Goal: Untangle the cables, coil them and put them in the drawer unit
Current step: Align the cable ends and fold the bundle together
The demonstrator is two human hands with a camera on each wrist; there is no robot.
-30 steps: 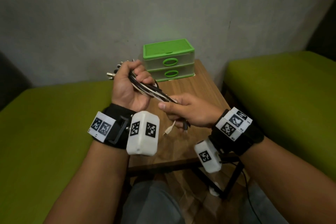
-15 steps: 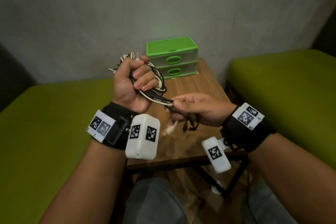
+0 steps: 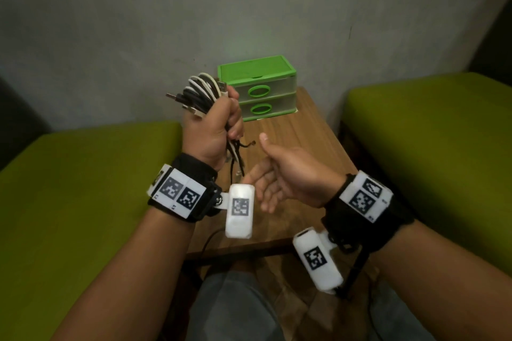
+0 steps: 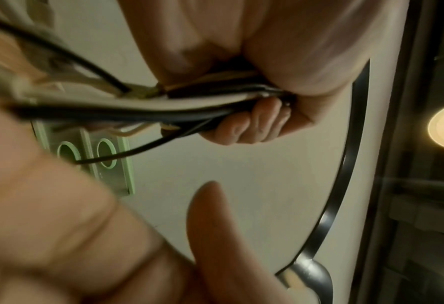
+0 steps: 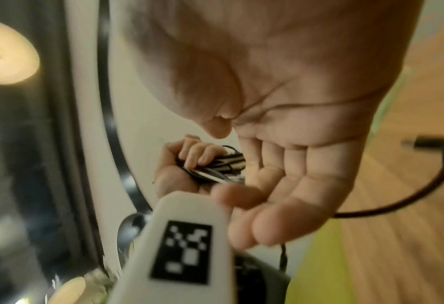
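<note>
My left hand [image 3: 213, 127] grips a folded bundle of black and white cables [image 3: 201, 91], held upright above the wooden table. Loops and plugs stick out above the fist, and loose ends [image 3: 235, 158] hang below it. The same cable bundle [image 4: 164, 102] runs across the left wrist view under my curled fingers [image 4: 257, 123]. My right hand [image 3: 274, 174] is beside and below it, palm up, fingers relaxed and empty; its open palm [image 5: 293, 144] shows in the right wrist view. The green drawer unit [image 3: 260, 86] stands at the table's far end with both drawers closed.
The wooden table [image 3: 293, 141] is narrow, flanked by a green cushioned seat on the left [image 3: 83, 188] and another on the right [image 3: 429, 147]. A grey wall [image 3: 249, 3] rises right behind the drawer unit. My knees show under the table's near edge.
My right hand has let go of the cable ends and dropped away, opening palm up. My left hand has turned the bundle upright and raised it slightly.
</note>
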